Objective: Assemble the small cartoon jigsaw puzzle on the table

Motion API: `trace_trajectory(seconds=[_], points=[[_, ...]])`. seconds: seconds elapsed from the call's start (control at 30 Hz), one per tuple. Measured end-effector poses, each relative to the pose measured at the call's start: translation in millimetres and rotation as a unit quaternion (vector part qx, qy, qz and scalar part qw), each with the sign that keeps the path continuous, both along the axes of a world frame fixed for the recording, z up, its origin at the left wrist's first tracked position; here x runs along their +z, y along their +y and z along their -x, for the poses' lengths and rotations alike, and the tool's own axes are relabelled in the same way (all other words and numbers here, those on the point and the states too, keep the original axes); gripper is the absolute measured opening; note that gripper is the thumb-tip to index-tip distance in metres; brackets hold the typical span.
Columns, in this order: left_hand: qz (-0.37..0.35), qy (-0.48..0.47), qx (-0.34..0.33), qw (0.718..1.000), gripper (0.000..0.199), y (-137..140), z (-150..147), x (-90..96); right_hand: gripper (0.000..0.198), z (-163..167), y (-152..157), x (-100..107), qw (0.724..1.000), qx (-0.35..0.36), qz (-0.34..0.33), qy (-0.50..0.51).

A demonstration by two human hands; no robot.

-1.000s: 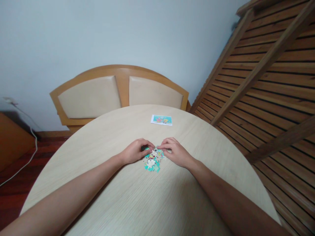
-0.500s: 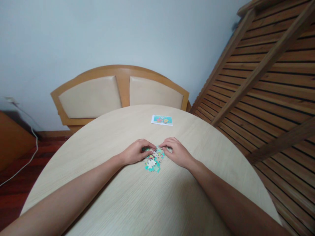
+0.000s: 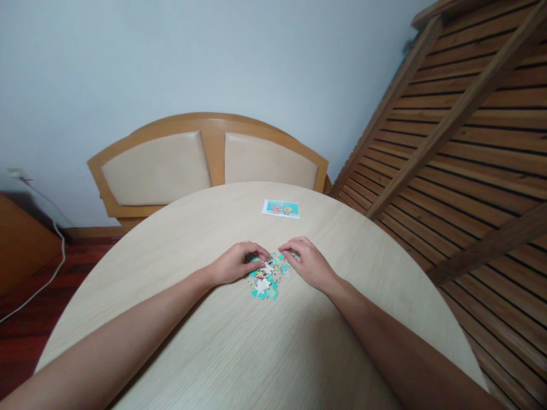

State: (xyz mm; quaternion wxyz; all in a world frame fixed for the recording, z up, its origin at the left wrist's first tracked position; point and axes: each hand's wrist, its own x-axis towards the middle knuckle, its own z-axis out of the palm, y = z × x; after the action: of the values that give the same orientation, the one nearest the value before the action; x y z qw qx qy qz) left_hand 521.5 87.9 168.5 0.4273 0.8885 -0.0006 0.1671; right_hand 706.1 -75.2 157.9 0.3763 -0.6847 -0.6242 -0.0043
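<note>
A small heap of jigsaw puzzle pieces [image 3: 264, 287] lies loose near the middle of the table, some turquoise side up, others pale side up. At the heap's upper left, my left hand [image 3: 237, 262] rests with curled fingers, thumb and fingertips around a pale puzzle piece [image 3: 268, 267]. On the right side of the heap is my right hand [image 3: 308, 263], its thumb and fingertips drawn close together over the upper edge. Whatever may be between those fingertips is too small to make out.
A turquoise picture card [image 3: 282, 209] with cartoon figures lies beyond the heap on the round wooden table [image 3: 205, 336]. A padded wooden headboard [image 3: 213, 148] stands behind. Slatted wood [image 3: 470, 142] leans at right, and a white cable [image 3: 62, 256] hangs at left.
My right hand's fingertips have shifted slightly up and right, away from my left fingertips, uncovering more pieces at the heap's top. My left hand has barely moved.
</note>
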Motion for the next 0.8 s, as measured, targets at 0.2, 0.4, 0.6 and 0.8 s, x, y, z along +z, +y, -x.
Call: trace_trajectory(seconds=[0.2, 0.4, 0.6, 0.8], points=[[0.041, 0.016, 0.014, 0.999, 0.021, -1.4, 0.4, 0.5, 0.010, 1.2, -0.6, 3.9, 1.000, 0.006, -0.013, -0.009], [0.040, 0.011, 0.014, 0.999, 0.020, -2.7, -0.6, 1.7, 0.005, 15.4, -2.9, 10.5, 0.998, 0.036, -0.028, -0.036], [0.033, 0.012, 0.015, 0.999, 0.022, -3.3, -1.1, 3.7, 0.006, 23.5, -2.2, 8.8, 0.997, 0.069, -0.011, -0.035], [0.030, 0.014, 0.015, 0.999, 0.022, -3.2, -0.5, 4.1, 0.006, 23.4, 0.0, 7.8, 0.998, 0.063, -0.019, 0.014]])
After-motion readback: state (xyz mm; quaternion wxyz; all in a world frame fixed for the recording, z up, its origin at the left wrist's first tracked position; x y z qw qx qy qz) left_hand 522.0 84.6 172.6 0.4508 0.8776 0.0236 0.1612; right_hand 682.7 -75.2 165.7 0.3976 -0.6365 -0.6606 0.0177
